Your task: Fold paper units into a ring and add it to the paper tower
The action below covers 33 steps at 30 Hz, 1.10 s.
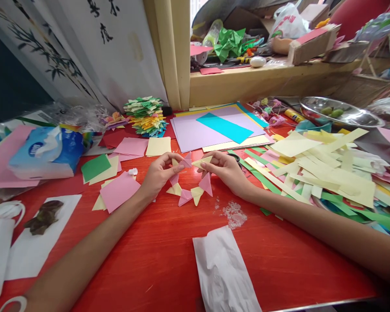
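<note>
Here, left hand: thumb and fingertips pinch a pink tip at one end of the paper chain.
Right hand: fingers pinched on a yellow folded piece at the chain's other end.
Chain, place: between the two hands, its lower curve resting on the red table.
Chain, direction: a loop of pink and yellow folded triangles, wider left to right than front to back; the gap is on the far side, where the pink tip points right and the yellow tip points left, nearly meeting.
Room: bare table in front of the hands, apart from clear crumbs and a white paper bag near the front edge.
Left side: pink sheet just beside the left wrist; tissue pack further out.
Right side: heap of yellow and green strips close against the right forearm.
Far side: lilac sheets near the fingers, then the window ledge.
Writing: blue oval logo on the tissue pack, too blurred to read; black brush characters on the hanging scroll, not legible.
</note>
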Tool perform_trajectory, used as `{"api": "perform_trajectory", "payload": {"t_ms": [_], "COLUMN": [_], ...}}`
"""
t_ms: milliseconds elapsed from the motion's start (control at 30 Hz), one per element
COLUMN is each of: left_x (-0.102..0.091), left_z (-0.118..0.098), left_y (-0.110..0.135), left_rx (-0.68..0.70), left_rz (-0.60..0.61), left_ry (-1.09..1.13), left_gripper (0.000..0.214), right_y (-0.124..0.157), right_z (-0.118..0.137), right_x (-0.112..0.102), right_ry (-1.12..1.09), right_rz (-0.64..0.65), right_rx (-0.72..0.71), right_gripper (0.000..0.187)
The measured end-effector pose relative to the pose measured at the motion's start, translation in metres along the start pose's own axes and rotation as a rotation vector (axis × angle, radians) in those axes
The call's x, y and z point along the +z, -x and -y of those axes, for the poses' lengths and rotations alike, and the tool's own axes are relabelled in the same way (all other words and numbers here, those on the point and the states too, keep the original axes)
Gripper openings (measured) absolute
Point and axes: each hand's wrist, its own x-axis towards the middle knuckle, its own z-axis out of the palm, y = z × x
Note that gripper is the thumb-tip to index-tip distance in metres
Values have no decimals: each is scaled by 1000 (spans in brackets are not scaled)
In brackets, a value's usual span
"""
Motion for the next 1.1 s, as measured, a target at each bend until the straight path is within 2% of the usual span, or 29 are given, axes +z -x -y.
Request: {"api": "perform_trajectory", "payload": {"t_ms": [833, 1100], "left_x": [1, 1], "left_z": [-1, 3], "left_y": [0, 1], "left_rx": [-7, 0], "left_rz": [8, 42], "left_ry": [1, -42], "left_gripper": [24, 27], "right_y": [0, 4], "right_z": [-4, 1], "right_x": [0, 2], "right_ry": [30, 53], "right_rz": [-26, -5], "right_rx": [-21, -62], "right_gripper": [25, 20]}}
